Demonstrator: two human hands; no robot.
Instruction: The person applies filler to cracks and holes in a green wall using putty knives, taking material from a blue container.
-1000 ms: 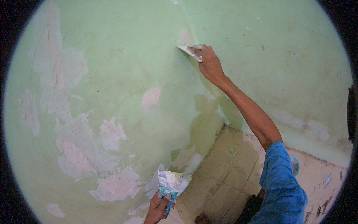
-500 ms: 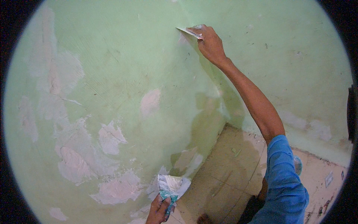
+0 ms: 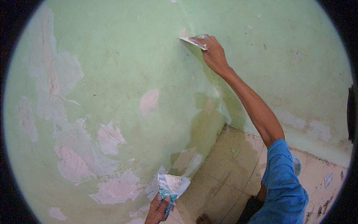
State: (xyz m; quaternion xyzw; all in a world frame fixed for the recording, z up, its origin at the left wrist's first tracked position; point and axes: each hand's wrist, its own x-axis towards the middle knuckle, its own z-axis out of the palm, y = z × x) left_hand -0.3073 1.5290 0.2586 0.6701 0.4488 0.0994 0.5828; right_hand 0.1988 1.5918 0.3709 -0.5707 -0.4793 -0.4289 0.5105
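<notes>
Up near the wall corner, my right hand [image 3: 214, 52] grips a putty knife [image 3: 191, 42] whose pale edge meets the green wall [image 3: 130, 63]. A small pinkish-white putty smear [image 3: 184, 33] shows just above that edge. Low in the view, my left hand [image 3: 158, 210] is closed round the teal handle of a wider putty knife [image 3: 173, 184], its blade loaded with white putty. Most of the right-hand tool's handle is hidden by the fingers.
Several whitish putty patches [image 3: 119, 186] cover the left wall, with a smaller one [image 3: 149, 101] nearer the corner. Below, a tiled floor [image 3: 227, 164] carries bits of debris. A round light-blue object [image 3: 297, 165] shows partly behind my blue sleeve. A dark object stands at the far right edge.
My right hand has drawn the putty knife a short way down the wall, uncovering a fresh putty smear above it. The left hand has barely moved.
</notes>
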